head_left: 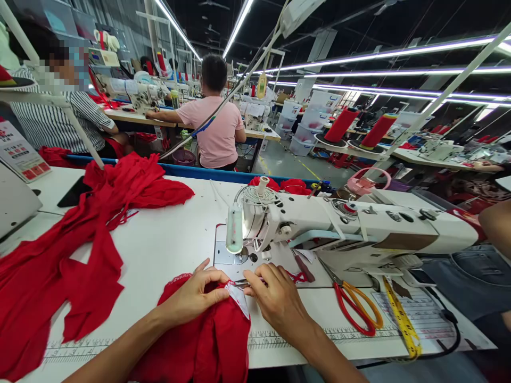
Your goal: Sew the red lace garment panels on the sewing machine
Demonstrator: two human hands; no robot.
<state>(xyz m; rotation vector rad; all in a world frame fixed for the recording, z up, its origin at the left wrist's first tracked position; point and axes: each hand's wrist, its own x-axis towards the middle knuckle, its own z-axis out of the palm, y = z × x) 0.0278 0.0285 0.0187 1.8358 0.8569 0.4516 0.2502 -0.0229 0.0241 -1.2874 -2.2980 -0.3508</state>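
My left hand (pixel 199 292) pinches the edge of a red fabric piece (pixel 199 335) beside a white label (pixel 238 299). The fabric hangs over the table's front edge. Close on the right, my right hand (pixel 277 295) is closed around a small pointed metal tool (pixel 240 283); its tip lies at the fabric edge by the label. My fingers cover most of the tool, so its exact kind is hidden. Just beyond both hands is the sewing machine's needle area (pixel 241 255), with the white sewing machine (pixel 343 223) stretching to the right.
Red fabric (pixel 80 250) is heaped at left. Scissors with red and orange handles (pixel 357 308), a yellow tape measure (pixel 402 319) and a dark-red-handled item (pixel 304 268) lie at right. A printed ruler (pixel 303 339) runs along the table front. Co-workers (pixel 217 117) sit ahead.
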